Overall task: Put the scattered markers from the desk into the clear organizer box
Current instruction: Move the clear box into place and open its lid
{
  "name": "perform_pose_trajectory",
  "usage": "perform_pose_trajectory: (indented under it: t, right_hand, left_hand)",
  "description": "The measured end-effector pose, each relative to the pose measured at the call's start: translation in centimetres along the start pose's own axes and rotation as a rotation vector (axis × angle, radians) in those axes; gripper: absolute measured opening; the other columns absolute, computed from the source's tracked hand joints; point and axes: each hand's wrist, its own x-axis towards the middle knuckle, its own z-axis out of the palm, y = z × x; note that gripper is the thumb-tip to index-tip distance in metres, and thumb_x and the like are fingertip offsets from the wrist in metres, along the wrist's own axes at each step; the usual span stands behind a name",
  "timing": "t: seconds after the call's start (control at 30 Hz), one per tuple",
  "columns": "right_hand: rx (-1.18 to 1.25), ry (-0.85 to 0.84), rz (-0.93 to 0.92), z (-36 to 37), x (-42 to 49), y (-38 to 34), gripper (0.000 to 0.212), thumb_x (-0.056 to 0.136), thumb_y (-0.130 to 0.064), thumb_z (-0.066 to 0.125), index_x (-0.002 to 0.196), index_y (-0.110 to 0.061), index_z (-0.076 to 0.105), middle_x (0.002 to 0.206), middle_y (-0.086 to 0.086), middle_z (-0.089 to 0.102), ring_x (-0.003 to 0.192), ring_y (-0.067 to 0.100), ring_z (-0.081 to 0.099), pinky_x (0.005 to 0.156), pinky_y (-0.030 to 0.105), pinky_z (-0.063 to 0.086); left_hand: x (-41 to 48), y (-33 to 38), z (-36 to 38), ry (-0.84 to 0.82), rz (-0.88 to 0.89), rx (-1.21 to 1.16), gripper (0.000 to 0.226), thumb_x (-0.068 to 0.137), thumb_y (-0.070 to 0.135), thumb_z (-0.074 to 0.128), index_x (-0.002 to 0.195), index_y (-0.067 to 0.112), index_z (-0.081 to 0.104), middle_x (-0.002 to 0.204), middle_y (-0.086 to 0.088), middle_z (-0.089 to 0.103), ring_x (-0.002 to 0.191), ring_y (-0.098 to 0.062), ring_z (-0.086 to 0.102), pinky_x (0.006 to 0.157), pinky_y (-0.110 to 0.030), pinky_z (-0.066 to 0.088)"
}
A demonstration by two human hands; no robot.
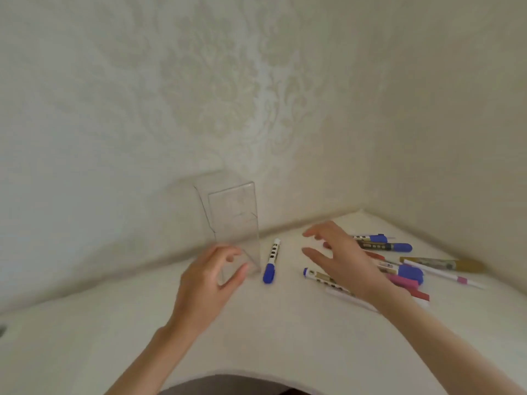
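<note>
The clear organizer box (232,212) stands upright on the white desk (271,332) near the back wall. My left hand (209,283) curls around the box's lower front corner, thumb and fingers pinching it. A blue-capped white marker (272,260) lies just right of the box. My right hand (339,258) hovers with spread fingers over a pile of markers. In the pile I see blue-capped markers (385,246), a gold marker (445,264), pink ones (403,282) and a red one (419,295); some are hidden under the hand.
Patterned walls meet in a corner (362,209) right behind the markers. The desk's curved front edge (256,373) runs close to my body. A thin white pen with a pink band (453,277) lies at the far right.
</note>
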Motion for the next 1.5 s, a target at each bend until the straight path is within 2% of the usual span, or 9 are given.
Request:
perform_pose_trajectory:
  t: [0.1, 0.27, 0.4, 0.57, 0.67, 0.87, 1.0, 1.13, 1.5]
  right_hand:
    - [0.264, -0.093, -0.094, 1.3, 5.4, -3.8, 0.05, 0.085, -0.029, 0.063, 0.129, -0.037, 0.04, 0.135, -0.011, 0.039, 0.123, 0.003, 0.039, 0.102, 0.012, 0.03]
    - [0.437, -0.274, -0.142, 4.1, 10.9, -5.1, 0.07, 0.084, -0.033, 0.064, 0.135, -0.053, 0.021, 0.157, -0.014, 0.005, 0.142, 0.005, 0.01, 0.113, 0.03, 0.017]
    - [0.461, -0.175, -0.169, 5.1, 11.9, -5.0, 0.053, 0.085, -0.031, 0.063, 0.114, -0.064, 0.032, 0.149, -0.011, 0.031, 0.136, 0.003, 0.029, 0.114, 0.032, 0.025]
    - [0.419, -0.068, -0.239, 4.1, 11.6, -5.5, 0.034, 0.084, -0.027, 0.065, 0.111, -0.038, 0.048, 0.126, -0.012, 0.041, 0.113, -0.021, 0.035, 0.093, -0.004, 0.022]
    - [0.434, -0.06, -0.24, 2.8, 12.3, -6.9, 0.025, 0.087, -0.033, 0.059, 0.11, -0.036, 0.05, 0.122, -0.009, 0.046, 0.111, -0.015, 0.04, 0.093, -0.002, 0.027]
    - [0.686, -0.278, 0.177, -0.1, 17.9, -10.2, 0.042, 0.083, -0.05, 0.055, 0.11, -0.018, 0.057, 0.102, -0.005, 0.055, 0.1, 0.014, 0.056, 0.086, 0.031, 0.038]
    - [0.853, -0.418, 0.482, -1.2, 21.1, -11.6, 0.026, 0.079, -0.038, 0.062, 0.093, -0.016, 0.059, 0.096, 0.003, 0.058, 0.1, 0.025, 0.056, 0.084, 0.041, 0.042]
    - [1.094, -0.17, 0.556, 0.1, 22.4, -13.2, 0.014, 0.085, -0.03, 0.054, 0.079, -0.016, 0.055, 0.088, 0.001, 0.058, 0.092, 0.023, 0.06, 0.103, 0.057, 0.024]
    - [1.214, 0.227, -0.039, 4.4, 18.5, -11.9, 0.06, 0.089, -0.059, 0.028, 0.079, -0.013, 0.065, 0.089, 0.005, 0.062, 0.084, 0.009, 0.061, 0.082, 0.023, 0.045]
  left_hand:
    - [2.1, -3.2, -2.1, 0.214, -0.138, -0.012, 0.057, 0.072, 0.039, 0.072, 0.114, 0.012, 0.045, 0.112, 0.004, 0.039, 0.098, -0.01, 0.047, 0.087, -0.01, 0.035]
    - [2.5, -6.4, 0.8, -0.088, -0.617, -0.407, 0.108, 0.059, 0.039, 0.077, 0.143, 0.032, 0.01, 0.15, 0.0, 0.022, 0.133, -0.018, 0.033, 0.104, -0.03, 0.03]
    - [2.6, -7.4, 2.6, -0.187, -0.687, -0.496, 0.106, 0.065, 0.035, 0.077, 0.143, 0.037, 0.005, 0.143, 0.003, 0.033, 0.136, -0.017, 0.032, 0.102, -0.03, 0.029]
    - [2.4, -7.4, 2.3, -0.247, -0.662, -0.555, 0.089, 0.07, 0.03, 0.075, 0.133, 0.049, 0.015, 0.128, 0.014, 0.04, 0.122, -0.008, 0.04, 0.099, -0.028, 0.029]
    - [2.2, -7.3, 1.6, -0.275, -0.632, -0.551, 0.085, 0.073, 0.028, 0.074, 0.13, 0.049, 0.015, 0.122, 0.026, 0.041, 0.119, -0.004, 0.039, 0.102, -0.026, 0.027]
    - [1.9, -7.5, 0.9, -0.327, -0.624, -0.577, 0.086, 0.062, 0.046, 0.077, 0.122, 0.061, 0.017, 0.12, 0.035, 0.037, 0.12, 0.002, 0.039, 0.105, -0.026, 0.026]
    - [1.9, -7.1, 0.7, -0.318, -0.646, -0.589, 0.087, 0.052, 0.052, 0.073, 0.119, 0.063, 0.018, 0.12, 0.034, 0.039, 0.121, 0.001, 0.038, 0.107, -0.027, 0.026]
    - [1.9, -7.1, 0.8, -0.299, -0.645, -0.592, 0.083, 0.059, 0.042, 0.075, 0.114, 0.066, 0.018, 0.119, 0.032, 0.041, 0.121, -0.002, 0.039, 0.108, -0.029, 0.025]
    - [1.8, -7.0, 0.6, -0.309, -0.661, -0.557, 0.085, 0.068, 0.039, 0.076, 0.12, 0.062, 0.012, 0.122, 0.027, 0.039, 0.121, -0.002, 0.037, 0.1, -0.028, 0.025]
